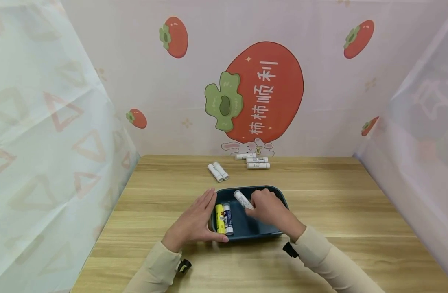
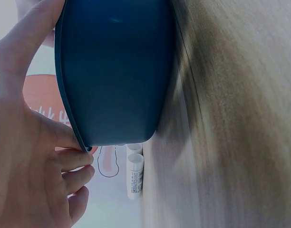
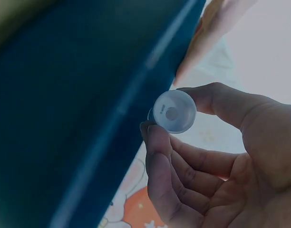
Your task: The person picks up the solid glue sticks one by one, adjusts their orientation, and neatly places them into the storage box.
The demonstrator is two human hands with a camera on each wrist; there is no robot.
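Observation:
A dark blue plastic tray [image 1: 245, 235] stands on the table. Its left end is held by my left hand [image 1: 194, 219], the thumb along the near rim and the fingers at the far left corner; the left wrist view shows the tray's outer wall [image 2: 114, 76] beside the hand. Inside, a yellow glue stick [image 1: 220, 219] and a blue-and-white glue stick [image 1: 228, 219] lie side by side at the left. Over the tray's right half, my right hand [image 1: 269, 207] pinches a white glue stick [image 1: 242, 199], tilted, its round end [image 3: 175, 112] facing the right wrist camera.
Two white glue sticks [image 1: 218, 171] lie together behind the tray's left side. Several more white glue sticks [image 1: 258, 165] lie near the back edge of the wooden table [image 1: 319, 183]. A printed cloth backdrop [image 1: 330, 101] rises behind, with cloth at both sides.

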